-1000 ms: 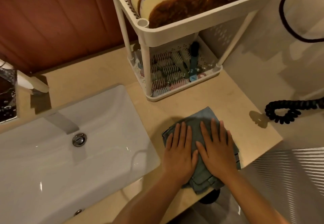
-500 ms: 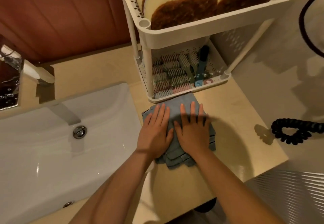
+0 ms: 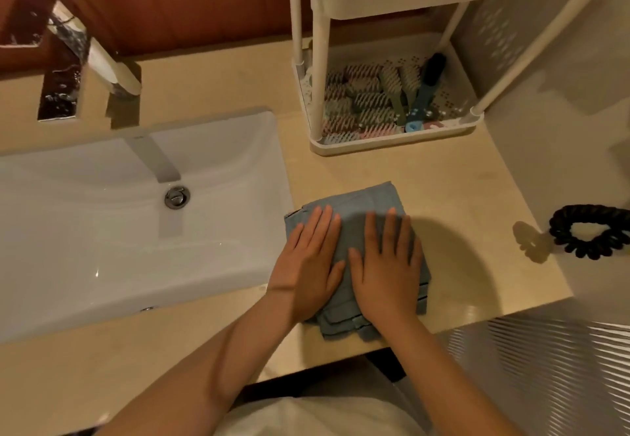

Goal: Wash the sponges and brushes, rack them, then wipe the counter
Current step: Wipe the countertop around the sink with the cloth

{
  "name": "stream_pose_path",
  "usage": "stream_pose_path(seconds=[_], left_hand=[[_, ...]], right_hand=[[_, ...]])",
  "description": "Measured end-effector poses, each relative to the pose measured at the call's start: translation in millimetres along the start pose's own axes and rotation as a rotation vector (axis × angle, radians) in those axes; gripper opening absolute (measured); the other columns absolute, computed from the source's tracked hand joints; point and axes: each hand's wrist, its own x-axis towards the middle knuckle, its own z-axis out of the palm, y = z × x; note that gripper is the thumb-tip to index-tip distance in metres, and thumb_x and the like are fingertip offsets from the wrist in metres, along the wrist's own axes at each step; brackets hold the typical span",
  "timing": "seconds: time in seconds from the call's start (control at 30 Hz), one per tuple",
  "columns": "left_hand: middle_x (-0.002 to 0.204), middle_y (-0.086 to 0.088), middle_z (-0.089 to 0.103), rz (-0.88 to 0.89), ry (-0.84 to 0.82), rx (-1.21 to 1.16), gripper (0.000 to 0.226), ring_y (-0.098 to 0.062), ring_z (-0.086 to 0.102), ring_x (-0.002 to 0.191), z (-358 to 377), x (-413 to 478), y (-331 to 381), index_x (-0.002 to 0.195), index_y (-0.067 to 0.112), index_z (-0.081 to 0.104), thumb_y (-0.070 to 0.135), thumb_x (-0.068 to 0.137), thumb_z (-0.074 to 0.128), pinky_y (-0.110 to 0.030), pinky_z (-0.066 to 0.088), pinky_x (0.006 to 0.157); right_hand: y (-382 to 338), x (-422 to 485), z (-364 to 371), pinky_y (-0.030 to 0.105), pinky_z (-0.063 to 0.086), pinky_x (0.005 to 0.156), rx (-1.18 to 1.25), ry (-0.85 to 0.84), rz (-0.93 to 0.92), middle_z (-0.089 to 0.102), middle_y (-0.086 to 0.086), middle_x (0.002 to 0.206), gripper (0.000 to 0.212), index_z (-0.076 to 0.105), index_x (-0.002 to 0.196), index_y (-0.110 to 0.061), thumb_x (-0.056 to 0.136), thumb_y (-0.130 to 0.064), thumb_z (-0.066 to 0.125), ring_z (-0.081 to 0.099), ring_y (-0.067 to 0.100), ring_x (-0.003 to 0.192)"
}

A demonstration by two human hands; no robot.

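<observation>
A folded blue-grey cloth lies on the beige counter, just right of the sink. My left hand and my right hand press flat on it side by side, fingers stretched out and pointing away from me. Behind the cloth stands a white two-tier rack. Its lower tray holds several brushes lying flat, one with a blue handle. Only the underside of the upper tray shows, so the sponges are out of view.
A white rectangular sink with a chrome drain fills the left side, with the tap behind it. A black coiled cord hangs at the right beyond the counter's edge. The counter's front edge runs just below my wrists.
Both hands slid the cloth from the front right up toward the rack, then back toward me beside the sink. The view has tilted down, hiding the sponges.
</observation>
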Motion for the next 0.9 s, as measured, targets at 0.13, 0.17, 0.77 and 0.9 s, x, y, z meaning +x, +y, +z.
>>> stream_pose_path(seconds=[0.13,0.17,0.77,0.9], left_hand=[[0.150,-0.012,0.034,-0.003,0.034,0.068,0.062,-0.023,0.022,0.141,5.9,-39.7,12.5,0.142,0.006,0.029,0.042,0.092,0.029,-0.038,0.022,0.111],[0.149,-0.013,0.035,-0.010,0.036,0.087,0.062,-0.024,0.023,0.140,3.9,-42.8,14.8,0.142,0.005,0.031,0.042,0.092,0.029,-0.038,0.022,0.109],[0.150,-0.012,0.035,-0.047,-0.010,-0.031,0.073,-0.020,0.030,0.140,8.0,-48.7,36.9,0.143,0.004,0.030,0.052,0.087,0.033,-0.036,0.014,0.113],[0.152,-0.011,0.030,-0.009,-0.003,-0.024,0.075,-0.019,0.024,0.142,4.9,-69.1,10.4,0.145,0.005,0.026,0.053,0.088,0.033,-0.035,0.013,0.113]], right_hand=[[4.3,-34.5,-3.7,0.048,0.016,0.108,-0.035,-0.125,-0.078,0.031,0.021,0.149,0.068,0.028,0.144,-0.013,0.095,-0.052,0.002,0.023,0.037,0.138],[9.4,-34.6,-9.6,0.046,0.014,0.109,-0.024,-0.140,-0.114,0.025,0.019,0.152,0.070,0.024,0.146,-0.015,0.093,-0.056,0.002,0.020,0.036,0.141],[40.8,8.9,-9.8,0.041,0.006,0.112,-0.132,-0.080,-0.557,0.026,0.016,0.152,0.063,0.025,0.145,-0.010,0.097,-0.045,0.005,0.013,0.025,0.141],[14.8,-10.9,-1.0,0.044,0.009,0.110,-0.116,-0.068,-0.519,0.027,0.018,0.151,0.063,0.023,0.144,-0.010,0.097,-0.045,0.003,0.015,0.028,0.140]])
